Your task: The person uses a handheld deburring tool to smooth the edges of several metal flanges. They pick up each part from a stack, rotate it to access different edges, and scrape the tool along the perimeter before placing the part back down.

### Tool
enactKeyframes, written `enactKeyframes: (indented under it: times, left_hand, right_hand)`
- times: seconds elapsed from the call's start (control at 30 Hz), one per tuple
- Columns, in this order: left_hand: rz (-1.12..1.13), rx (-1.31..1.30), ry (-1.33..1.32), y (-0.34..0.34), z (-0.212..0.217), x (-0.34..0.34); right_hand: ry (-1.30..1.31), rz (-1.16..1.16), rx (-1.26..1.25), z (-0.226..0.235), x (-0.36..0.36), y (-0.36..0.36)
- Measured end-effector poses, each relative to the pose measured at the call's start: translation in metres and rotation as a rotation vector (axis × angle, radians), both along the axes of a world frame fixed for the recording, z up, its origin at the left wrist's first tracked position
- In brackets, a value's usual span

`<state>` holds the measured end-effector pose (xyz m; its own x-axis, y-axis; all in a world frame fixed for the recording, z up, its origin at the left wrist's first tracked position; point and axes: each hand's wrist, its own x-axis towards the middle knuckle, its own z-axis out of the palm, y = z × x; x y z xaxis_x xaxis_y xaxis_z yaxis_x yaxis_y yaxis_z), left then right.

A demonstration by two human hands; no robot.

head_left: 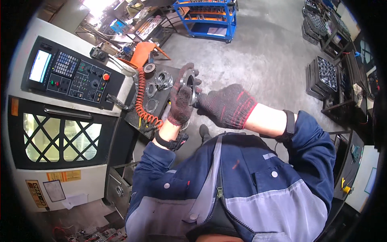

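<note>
My left hand point(179, 104), in a dark knit glove, holds a metal ring point(188, 76) upright in front of my chest. Its fingers wrap round the ring's left side and far edge. My right hand point(229, 107), gloved the same way with a red cuff, is closed in a fist against the ring's near right edge. A small dark part shows between that fist and the ring; what it is, I cannot make out. Beyond my left wrist, more metal rings point(151, 89) lie on a dark worktop point(135, 117), one of them point(163, 80) on crumpled clear plastic.
An orange coiled hose point(139, 94) hangs along the worktop, close to my left wrist. At left stands a machine with a control panel point(74, 76) and a windowed door point(62, 137). Further off are an orange chair point(142, 54), a blue cart point(209, 29) and crates of metal parts point(325, 76).
</note>
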<state>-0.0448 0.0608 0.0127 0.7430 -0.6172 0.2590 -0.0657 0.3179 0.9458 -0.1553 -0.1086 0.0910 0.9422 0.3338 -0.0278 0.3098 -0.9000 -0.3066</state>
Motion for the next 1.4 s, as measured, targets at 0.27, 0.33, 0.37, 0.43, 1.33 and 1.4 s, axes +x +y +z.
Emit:
enactKeyframes:
  times: [0.27,0.33,0.37,0.43,1.33,1.4]
  left_hand:
    - [-0.006,0.054,0.01,0.005,-0.005,-0.026]
    - [0.056,0.112,-0.093,0.002,0.009,-0.029]
    - [0.116,0.226,-0.222,0.001,0.016,-0.029]
    - [0.15,0.258,-0.326,0.0,0.025,-0.03]
    - [0.074,0.221,-0.253,0.001,0.011,0.0]
    - [0.044,0.224,-0.226,0.001,0.002,0.007]
  right_hand:
    - [-0.197,-0.149,0.112,-0.027,0.024,-0.037]
    - [-0.209,-0.215,0.171,-0.045,0.024,-0.035]
    - [-0.188,-0.238,0.209,-0.051,0.019,-0.03]
    - [-0.151,-0.269,0.291,-0.059,0.012,-0.019]
    - [0.049,-0.092,0.243,-0.048,0.001,0.002]
    - [0.018,-0.051,0.212,-0.038,-0.001,0.001]
